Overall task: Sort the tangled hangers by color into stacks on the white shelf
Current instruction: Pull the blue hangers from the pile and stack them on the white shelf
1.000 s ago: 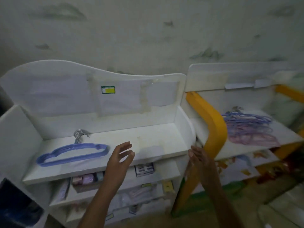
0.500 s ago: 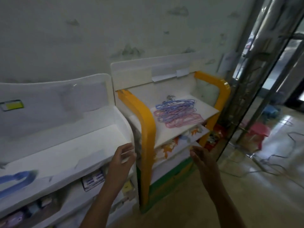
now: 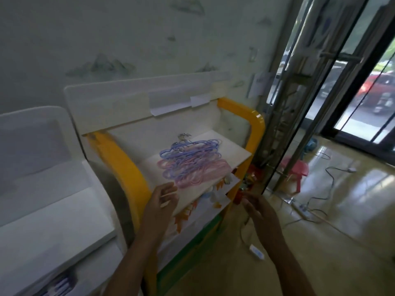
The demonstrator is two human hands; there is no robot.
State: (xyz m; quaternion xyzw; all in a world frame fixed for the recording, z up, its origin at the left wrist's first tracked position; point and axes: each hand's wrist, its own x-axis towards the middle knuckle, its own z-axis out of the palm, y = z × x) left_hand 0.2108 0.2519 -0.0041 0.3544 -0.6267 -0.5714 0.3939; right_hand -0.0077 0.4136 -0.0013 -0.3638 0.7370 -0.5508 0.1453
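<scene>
A tangled pile of blue and pink hangers lies on the top board of the yellow-framed shelf, metal hooks toward the back. My left hand hovers empty at the board's front edge, just short of the pile, fingers loosely spread. My right hand hangs empty in the air to the right of that shelf, fingers relaxed. The white shelf stands at the left; the part of its top board that shows is bare.
A lower board with orange printed shapes juts out under the hanger pile. Cables and a power strip lie on the shiny floor at right, beside a pink stool and a glass door frame.
The view has swung right from the white shelf with its single blue hanger to the yellow-framed shelf. Both hands have come closer to the hanger pile, still empty.
</scene>
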